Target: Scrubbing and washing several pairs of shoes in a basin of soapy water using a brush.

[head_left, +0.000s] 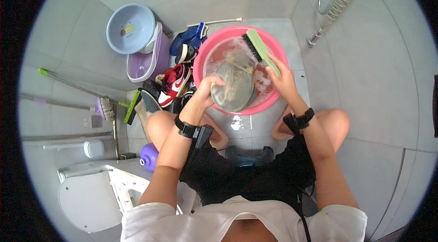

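Note:
My left hand (208,90) grips the edge of a wet grey-olive cap (233,88), its thumb lying on top and the other fingers hidden beneath. The cap is over a pink basin (279,47) of sudsy water, and part of it dips into the foam. My right hand (284,79) is closed around the handle end of a pale green scrubbing brush (261,47). The brush's black bristles face left, just above the suds and apart from the cap.
Several shoes, including a red and white sneaker (175,83), crowd the basin's left side. Behind them stand a blue basin (137,18) and a purple tub (159,55). A purple bottle (148,156) is by my left knee. A shower hose (342,2) hangs at right.

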`<move>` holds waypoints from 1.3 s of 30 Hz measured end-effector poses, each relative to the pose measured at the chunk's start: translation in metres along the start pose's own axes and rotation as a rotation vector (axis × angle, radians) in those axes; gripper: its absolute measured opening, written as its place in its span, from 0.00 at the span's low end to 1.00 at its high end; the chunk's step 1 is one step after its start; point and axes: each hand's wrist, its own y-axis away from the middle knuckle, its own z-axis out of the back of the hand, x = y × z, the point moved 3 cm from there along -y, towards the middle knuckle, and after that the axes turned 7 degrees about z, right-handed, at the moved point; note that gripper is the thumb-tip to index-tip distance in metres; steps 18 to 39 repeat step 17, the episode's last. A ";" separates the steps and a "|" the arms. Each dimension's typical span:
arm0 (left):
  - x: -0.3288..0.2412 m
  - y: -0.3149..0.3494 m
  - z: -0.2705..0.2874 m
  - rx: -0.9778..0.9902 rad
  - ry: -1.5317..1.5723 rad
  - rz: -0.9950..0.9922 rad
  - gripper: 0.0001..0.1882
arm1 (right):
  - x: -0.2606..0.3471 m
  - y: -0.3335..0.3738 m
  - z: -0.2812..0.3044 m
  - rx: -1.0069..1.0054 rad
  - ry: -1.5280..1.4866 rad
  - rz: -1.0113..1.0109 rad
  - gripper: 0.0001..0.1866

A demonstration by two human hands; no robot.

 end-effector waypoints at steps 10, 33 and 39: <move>0.000 -0.016 0.004 -0.051 0.234 0.041 0.17 | 0.055 0.019 -0.026 0.256 -0.482 0.116 0.39; 0.006 -0.014 0.006 0.047 0.170 0.236 0.20 | 0.043 0.010 -0.035 0.140 -0.441 0.067 0.41; 0.006 -0.014 0.006 0.047 0.170 0.236 0.20 | 0.043 0.010 -0.035 0.140 -0.441 0.067 0.41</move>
